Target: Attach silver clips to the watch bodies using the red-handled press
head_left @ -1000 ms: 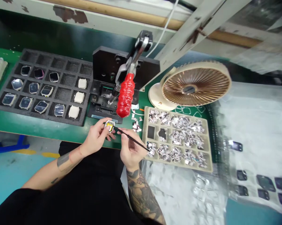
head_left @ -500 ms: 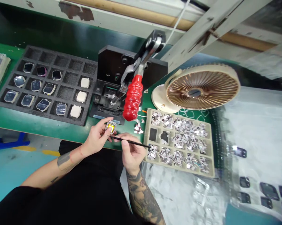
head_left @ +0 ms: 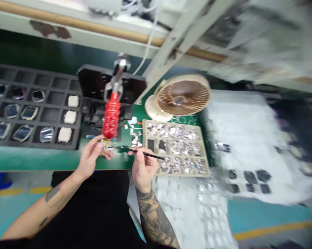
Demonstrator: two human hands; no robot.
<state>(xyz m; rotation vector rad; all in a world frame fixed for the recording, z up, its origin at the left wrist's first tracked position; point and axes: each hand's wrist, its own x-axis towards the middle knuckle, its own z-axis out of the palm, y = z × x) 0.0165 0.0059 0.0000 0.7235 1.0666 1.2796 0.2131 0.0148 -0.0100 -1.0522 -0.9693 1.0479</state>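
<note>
My left hand (head_left: 91, 155) grips the edge of a small smartwatch case (head_left: 107, 144) between thumb and fingers. The case is open, with yellow and silvery parts showing inside. In my right hand (head_left: 144, 168) is a slim black tool with a thin metal tip (head_left: 148, 155), pinched between thumb and forefinger and lying nearly level. Its tip points left and ends close to the right side of the case; whether they touch I cannot tell. Just above the case hangs the red handle (head_left: 111, 116) of a toggle clamp press (head_left: 96, 110).
On the left, a dark foam tray (head_left: 48, 114) holds several watch bodies and pale cases. Right of my hands, a beige compartment tray (head_left: 204, 152) contains many small silvery pieces, with loose bits (head_left: 135, 140) beside it. A fan (head_left: 183, 95) stands behind. Dark watch parts (head_left: 250, 177) lie on plastic sheeting.
The view has swung right, so the bench appears further left. My hands have drawn apart, and the case is tilted differently. The tool's tip is now beside the case, clear of my left fingers.
</note>
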